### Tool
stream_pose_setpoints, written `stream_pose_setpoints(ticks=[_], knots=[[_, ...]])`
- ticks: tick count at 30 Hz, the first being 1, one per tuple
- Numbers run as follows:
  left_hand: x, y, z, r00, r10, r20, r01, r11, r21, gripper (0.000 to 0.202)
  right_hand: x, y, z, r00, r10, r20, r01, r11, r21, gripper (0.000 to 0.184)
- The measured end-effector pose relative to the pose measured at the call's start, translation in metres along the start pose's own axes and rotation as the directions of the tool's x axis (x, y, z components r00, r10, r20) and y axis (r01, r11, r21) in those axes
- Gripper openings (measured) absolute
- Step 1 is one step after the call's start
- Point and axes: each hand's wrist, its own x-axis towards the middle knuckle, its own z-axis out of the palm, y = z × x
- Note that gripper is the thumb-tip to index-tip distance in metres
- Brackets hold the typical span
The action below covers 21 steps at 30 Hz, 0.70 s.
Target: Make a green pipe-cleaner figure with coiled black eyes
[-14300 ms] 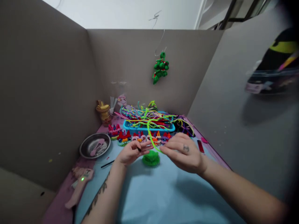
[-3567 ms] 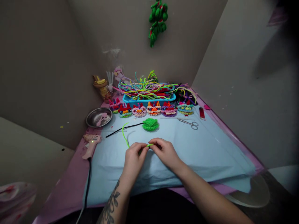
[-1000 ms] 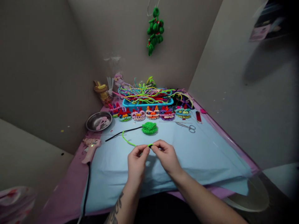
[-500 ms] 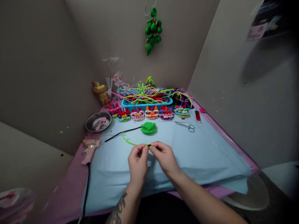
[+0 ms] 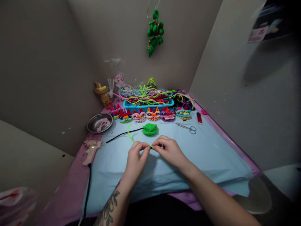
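Both hands meet above the light blue cloth [image 5: 188, 157], fingertips nearly touching. My left hand [image 5: 138, 156] pinches a lime-green pipe cleaner [image 5: 130, 133], whose free end curves up and away past the fingers. My right hand [image 5: 169, 151] pinches the same pipe cleaner at its other end. A small black piece [image 5: 150, 148] shows between the fingertips; its exact form is too small to tell. Just beyond the hands sits a green fuzzy coiled piece [image 5: 150, 129]. A black pipe cleaner [image 5: 119, 135] lies to its left, one end at the green piece.
Colourful fuzzy animal heads [image 5: 153, 114] stand in a row before a blue tray [image 5: 148, 106] heaped with pipe cleaners. Scissors [image 5: 188, 128] lie at right. On the left are a metal bowl [image 5: 90, 128] and a pink glue gun [image 5: 91, 153] with a black cord.
The pipe cleaner's free end has swung upward and to the right. My right hand has turned slightly, its fingers raised, and both hands still pinch at the same spot.
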Motion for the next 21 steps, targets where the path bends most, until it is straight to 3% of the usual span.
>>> stream_pose_setpoints(ticks=[9,13,21], knots=[[0.000,0.000,0.002,0.995,-0.097,-0.022,0.094,0.991,-0.095,0.012,0.000,0.006,0.008,0.999,0.053,0.000,-0.052,0.991,0.125,0.012],[0.001,-0.003,-0.001,0.989,-0.141,0.039,0.145,0.978,-0.151,0.016,0.001,0.007,0.003,0.999,0.052,-0.004,-0.051,0.990,0.131,0.011],[0.002,-0.002,0.002,0.995,-0.089,0.056,0.095,0.988,-0.122,0.012,0.002,0.001,-0.006,1.000,0.026,0.011,-0.027,0.992,0.125,0.012]])
